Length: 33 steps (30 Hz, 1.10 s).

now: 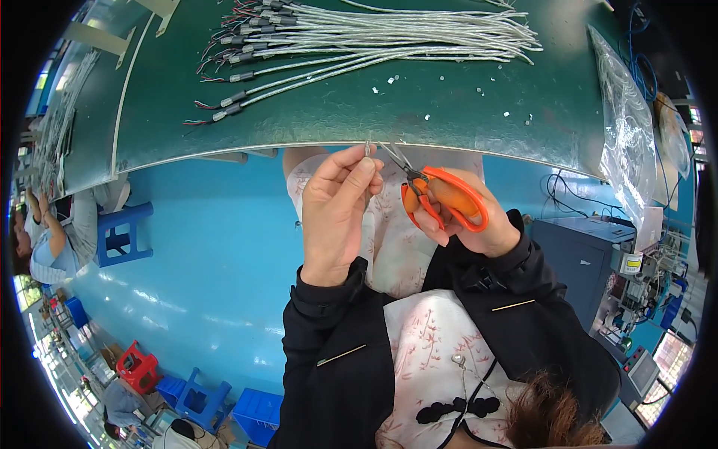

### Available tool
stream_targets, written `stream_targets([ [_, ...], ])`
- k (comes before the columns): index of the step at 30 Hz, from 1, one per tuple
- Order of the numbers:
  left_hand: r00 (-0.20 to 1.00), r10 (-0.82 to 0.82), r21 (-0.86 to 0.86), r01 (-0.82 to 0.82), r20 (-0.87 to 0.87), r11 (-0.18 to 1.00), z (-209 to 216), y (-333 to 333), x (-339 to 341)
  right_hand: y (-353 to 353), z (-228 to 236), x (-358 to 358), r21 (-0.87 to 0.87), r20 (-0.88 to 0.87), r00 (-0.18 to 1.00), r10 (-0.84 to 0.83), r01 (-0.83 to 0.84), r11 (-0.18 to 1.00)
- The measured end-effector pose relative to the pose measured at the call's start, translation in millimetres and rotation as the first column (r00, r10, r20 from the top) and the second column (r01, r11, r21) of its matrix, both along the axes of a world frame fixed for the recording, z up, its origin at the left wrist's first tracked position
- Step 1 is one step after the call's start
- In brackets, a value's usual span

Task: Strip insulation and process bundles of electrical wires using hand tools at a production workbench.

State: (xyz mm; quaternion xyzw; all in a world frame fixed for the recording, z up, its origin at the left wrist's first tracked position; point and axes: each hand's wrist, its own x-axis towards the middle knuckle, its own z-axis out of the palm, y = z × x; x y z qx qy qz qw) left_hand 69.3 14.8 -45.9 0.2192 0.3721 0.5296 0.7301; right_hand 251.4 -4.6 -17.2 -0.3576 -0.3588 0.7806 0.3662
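Pinched between the thumb and fingers of my left hand (338, 202) is a small pale, shiny piece (369, 149), too small to name. My right hand (479, 224) grips orange-handled scissors (453, 196), with fingers through the loops. Their thin metal blades are slightly apart and point up and left toward the small piece, close beside it. Both hands are over my lap at the near edge of the green table (299, 112). A bundle of silver cables (404, 34) lies on the table beyond, with dark sleeves and thin loose wires at the left ends.
White scraps (375, 90) are scattered on the table. A clear plastic bag (624, 127) hangs over its right end. Below on the right stands a dark cabinet (572, 254) near machinery. Another person (63, 232) sits at the left, beside a blue stool (123, 233).
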Motion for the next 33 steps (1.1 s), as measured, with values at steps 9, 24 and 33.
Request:
stream_targets([
  [9, 0.999, -0.029, 0.051, 0.028, 0.028, 0.998, -3, -1, -2, -4, -3, -7, 0.003, -0.03, 1.0, -0.007, 0.007, 1.0],
  [24, 0.999, -0.02, 0.051, 0.021, -0.026, 0.998, -2, -1, 0, 1, -1, -3, -0.021, -0.019, 1.0, -0.004, 0.004, 1.0],
  [33, 0.997, -0.071, 0.06, 0.072, -0.027, 0.996, -1, -9, 5, 10, 5, 1, -0.017, -0.032, 0.992, -0.126, 0.125, 0.992],
])
